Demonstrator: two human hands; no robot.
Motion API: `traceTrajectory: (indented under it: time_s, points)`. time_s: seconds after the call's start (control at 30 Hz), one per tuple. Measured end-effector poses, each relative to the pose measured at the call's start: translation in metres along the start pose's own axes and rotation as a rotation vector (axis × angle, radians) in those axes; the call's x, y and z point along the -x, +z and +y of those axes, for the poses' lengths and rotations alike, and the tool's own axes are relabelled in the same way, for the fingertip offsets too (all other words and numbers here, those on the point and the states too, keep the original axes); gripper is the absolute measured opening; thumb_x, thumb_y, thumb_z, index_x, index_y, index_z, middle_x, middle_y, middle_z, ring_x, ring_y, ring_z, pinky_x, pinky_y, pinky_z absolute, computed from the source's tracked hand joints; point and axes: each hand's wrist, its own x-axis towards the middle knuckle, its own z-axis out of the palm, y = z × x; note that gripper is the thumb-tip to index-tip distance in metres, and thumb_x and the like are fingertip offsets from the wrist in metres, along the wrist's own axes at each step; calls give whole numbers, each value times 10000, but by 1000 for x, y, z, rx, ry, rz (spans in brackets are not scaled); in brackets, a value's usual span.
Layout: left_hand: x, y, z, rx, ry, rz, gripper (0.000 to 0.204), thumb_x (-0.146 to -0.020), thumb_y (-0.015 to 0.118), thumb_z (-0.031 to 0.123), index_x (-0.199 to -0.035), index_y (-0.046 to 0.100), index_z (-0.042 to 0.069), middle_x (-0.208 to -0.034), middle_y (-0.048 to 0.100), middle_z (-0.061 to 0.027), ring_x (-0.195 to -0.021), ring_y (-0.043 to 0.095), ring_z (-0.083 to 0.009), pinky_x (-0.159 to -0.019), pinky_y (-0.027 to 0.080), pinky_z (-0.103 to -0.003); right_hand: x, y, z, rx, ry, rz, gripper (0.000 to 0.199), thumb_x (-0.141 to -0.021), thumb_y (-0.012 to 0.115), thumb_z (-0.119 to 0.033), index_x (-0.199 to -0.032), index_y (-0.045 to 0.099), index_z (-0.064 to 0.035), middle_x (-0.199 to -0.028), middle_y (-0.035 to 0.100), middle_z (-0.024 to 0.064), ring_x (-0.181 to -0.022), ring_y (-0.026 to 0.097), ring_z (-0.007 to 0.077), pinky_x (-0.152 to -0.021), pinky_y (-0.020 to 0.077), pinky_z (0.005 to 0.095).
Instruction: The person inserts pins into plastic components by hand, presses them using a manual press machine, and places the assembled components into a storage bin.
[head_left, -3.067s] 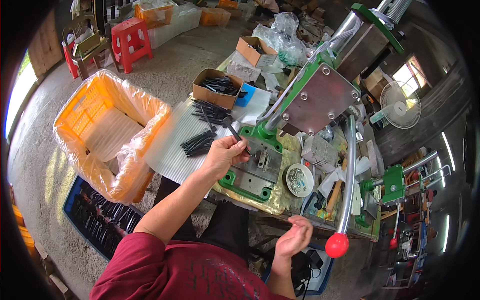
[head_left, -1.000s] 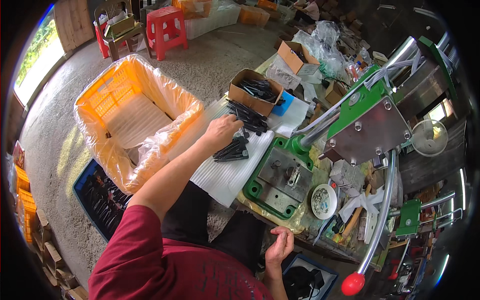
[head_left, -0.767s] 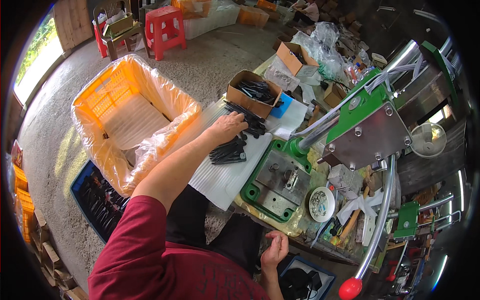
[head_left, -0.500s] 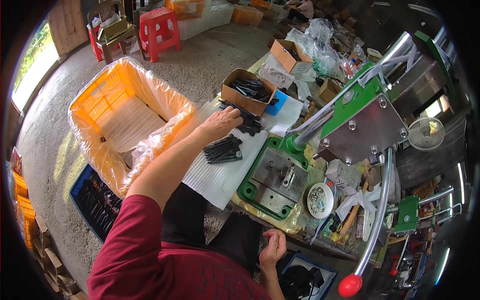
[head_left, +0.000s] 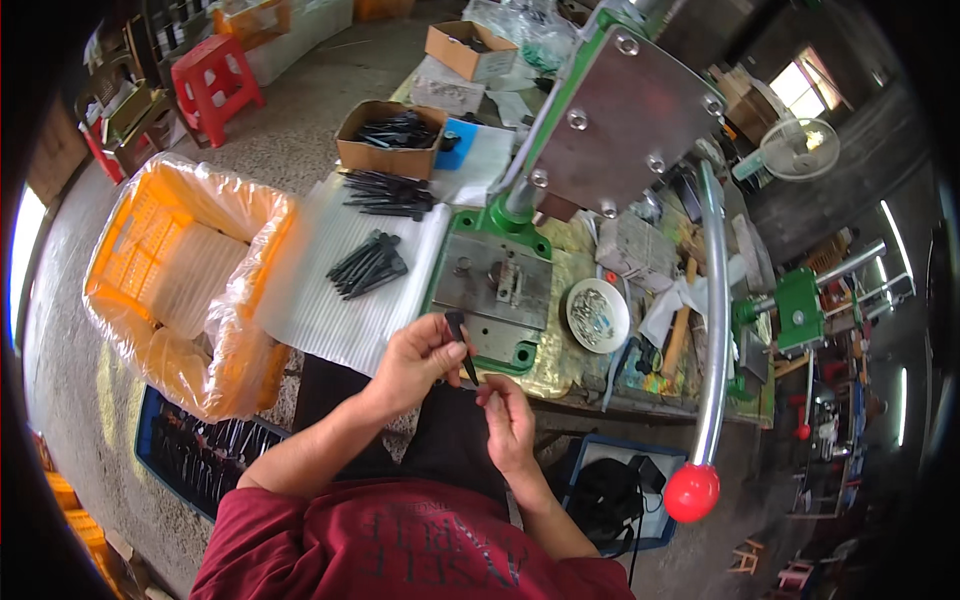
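Left hand [head_left: 420,362] grips a slim black part [head_left: 464,347] by thumb and fingers near its wider upper end, presumably to leave the narrow end free; the part tilts in front of the press base [head_left: 490,290]. Right hand [head_left: 512,430], fingers curled, sits at that lower end; whether it touches the part or pinches something small cannot be told. Two piles of similar parts [head_left: 367,265] lie on a ribbed pale sheet [head_left: 320,300], left side of the counter [head_left: 655,385], likely for easy left-hand reach. Small pieces [head_left: 597,315] in the white bowl [head_left: 626,322] too fine to identify; press top cut off.
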Motion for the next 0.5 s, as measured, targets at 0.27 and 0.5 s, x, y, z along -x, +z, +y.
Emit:
traceTrajectory:
  time_s: [0.27, 0.5]
  points:
    - [17, 32, -34, 113, -44, 70, 130, -802, 533, 92, -902, 534, 8, -785, 555, -30, -566, 482, -67, -530, 420, -187, 8, -9, -4, 186, 31, 51, 175, -847, 464, -173, -818, 518, -10, -602, 477, 43, -532, 451, 111, -491, 373, 246]
    - [20, 29, -47, -35, -103, 13, 119, -788, 558, 94, -851, 580, -5, -717, 543, -2, -577, 462, -46, -508, 399, -170, 5, -28, -3, 195, 65, 47, 143, -830, 485, -141, -804, 525, -6, -631, 500, 68, -575, 481, 130, -537, 399, 253]
